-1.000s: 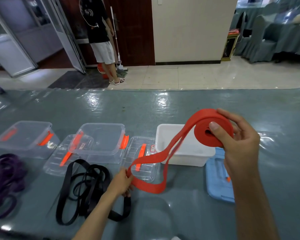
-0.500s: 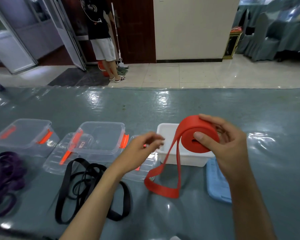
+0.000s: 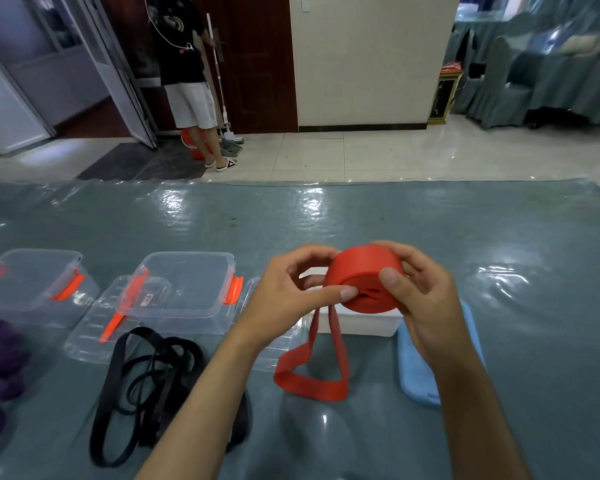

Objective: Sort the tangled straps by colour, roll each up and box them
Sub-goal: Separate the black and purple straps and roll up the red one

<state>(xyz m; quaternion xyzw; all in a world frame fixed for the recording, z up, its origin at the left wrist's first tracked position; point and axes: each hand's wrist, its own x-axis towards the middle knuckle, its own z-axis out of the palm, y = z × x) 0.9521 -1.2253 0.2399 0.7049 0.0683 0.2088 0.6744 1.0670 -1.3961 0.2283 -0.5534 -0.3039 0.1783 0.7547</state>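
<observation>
Table under glossy plastic, tiled floor beyond

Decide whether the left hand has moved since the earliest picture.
Yes. The left hand rose from beside the black straps to the red roll above the white box.

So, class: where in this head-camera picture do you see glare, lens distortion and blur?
Head view: glare patches shine off the clear cover on the table; the wide-angle lens bows the table's far edge and tilts the door frames; the room's edges look soft, while the red strap and both hands stay fairly sharp.
</observation>
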